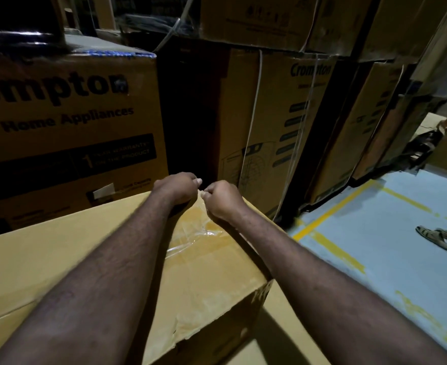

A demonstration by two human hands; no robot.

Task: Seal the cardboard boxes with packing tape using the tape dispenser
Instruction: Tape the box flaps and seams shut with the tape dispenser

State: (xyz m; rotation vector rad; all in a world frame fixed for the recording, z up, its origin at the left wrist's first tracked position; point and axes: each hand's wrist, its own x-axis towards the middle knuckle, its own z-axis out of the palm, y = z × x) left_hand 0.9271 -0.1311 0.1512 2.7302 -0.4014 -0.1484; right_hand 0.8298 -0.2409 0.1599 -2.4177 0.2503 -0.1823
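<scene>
Cardboard of a plain, matte tan makes up the box (pixel 59 259) in front of the person, a broad rectangular carton whose flat top fills the lower left of the view and whose near right corner is scuffed and dented. A strip of clear tape (pixel 198 233) lies on that top, glossy and wrinkled, catching the light in creases. The left hand (pixel 176 191) and right hand (pixel 222 201) sit side by side at the box's far edge. The fingers of both are curled in tight, leaving almost no gap. Their tips meet between the two hands and pinch the end of the tape where it reaches that edge. The tape's long axis runs away from the person, from the middle of the top straight to the far edge, between the two forearms.

Behind stand stacked printed cartons (pixel 67 122), brown and dull, one bound by a thin white strap (pixel 254 106). To the right is a smooth blue-grey floor (pixel 375 246) with worn yellow lines (pixel 330 214) and a sandalled foot (pixel 435 237).
</scene>
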